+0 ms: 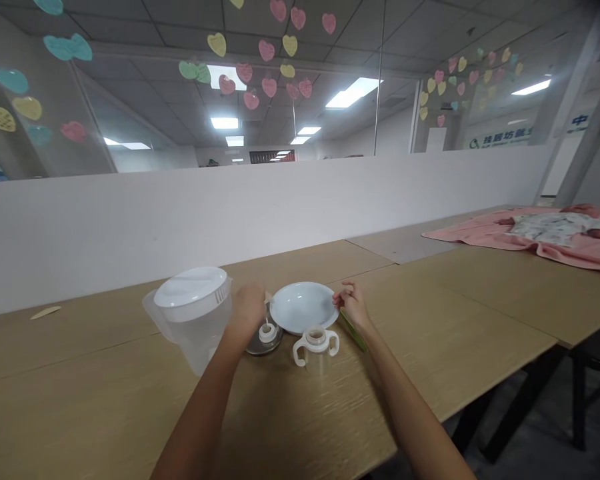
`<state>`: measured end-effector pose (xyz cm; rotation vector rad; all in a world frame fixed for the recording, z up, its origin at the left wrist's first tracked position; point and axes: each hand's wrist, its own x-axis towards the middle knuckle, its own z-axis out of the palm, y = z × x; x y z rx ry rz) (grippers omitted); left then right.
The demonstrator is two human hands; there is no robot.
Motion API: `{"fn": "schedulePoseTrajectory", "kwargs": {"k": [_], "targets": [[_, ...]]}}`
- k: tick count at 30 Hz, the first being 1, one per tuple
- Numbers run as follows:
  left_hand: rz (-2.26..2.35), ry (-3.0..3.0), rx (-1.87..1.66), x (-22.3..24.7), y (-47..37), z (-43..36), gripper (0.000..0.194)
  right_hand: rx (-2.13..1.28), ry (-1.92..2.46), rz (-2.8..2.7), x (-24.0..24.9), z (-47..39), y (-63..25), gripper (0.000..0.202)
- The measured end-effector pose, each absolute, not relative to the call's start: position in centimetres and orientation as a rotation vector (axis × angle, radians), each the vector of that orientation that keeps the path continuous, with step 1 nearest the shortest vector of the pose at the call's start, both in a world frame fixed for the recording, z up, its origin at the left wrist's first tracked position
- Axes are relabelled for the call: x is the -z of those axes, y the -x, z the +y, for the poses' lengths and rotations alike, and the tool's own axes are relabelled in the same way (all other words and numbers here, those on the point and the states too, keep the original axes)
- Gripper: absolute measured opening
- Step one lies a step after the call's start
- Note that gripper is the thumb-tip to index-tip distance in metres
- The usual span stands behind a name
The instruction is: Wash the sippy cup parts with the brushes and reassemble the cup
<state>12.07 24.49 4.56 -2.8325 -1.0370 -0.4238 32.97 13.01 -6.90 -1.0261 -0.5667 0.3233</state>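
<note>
A white bowl [304,307] sits on the table between my hands. My right hand [353,303] is at its right rim, fingers apart and curved, with nothing held. My left hand [250,303] is smeared by motion at the bowl's left side, above a dark round dish [264,345]; its fingers and anything in them cannot be made out. On that dish is a small white ring-shaped part [267,333]. In front of the bowl stands an open, clear bottle with two white handles [316,343]. A lidded translucent pitcher [195,313] stands left of my left hand.
A green strip-like object [354,332] lies beside my right wrist. A flat light-coloured piece [46,312] is at the table's far left. On the right, a pink cloth [485,230] carries a baby doll-like figure in patterned clothing [550,227]. A white wall [180,213] runs behind the table.
</note>
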Motion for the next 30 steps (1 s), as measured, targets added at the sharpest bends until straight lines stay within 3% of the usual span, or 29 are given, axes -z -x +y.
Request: {"fn": "schedulePoseTrajectory", "kwargs": {"k": [4,9,15,30], "targets": [[-0.942,2.953,0.725,-6.1,-12.8,22.8,0.016,-0.308,0.960,-0.546,6.4,12.7,-33.1,0.032],[-0.797,3.439,1.243,-3.7,-15.7,22.3,0.019,-0.516,0.721,-0.531,5.5,11.9,-33.5,0.027],[-0.728,3.679,1.135,-0.5,-17.6,21.4,0.026,-0.535,0.518,-0.507,4.9,11.3,-33.3,0.024],[-0.599,3.609,1.113,1.2,-18.0,21.8,0.031,-0.552,0.566,-0.607,5.1,12.3,-32.1,0.021]]}}
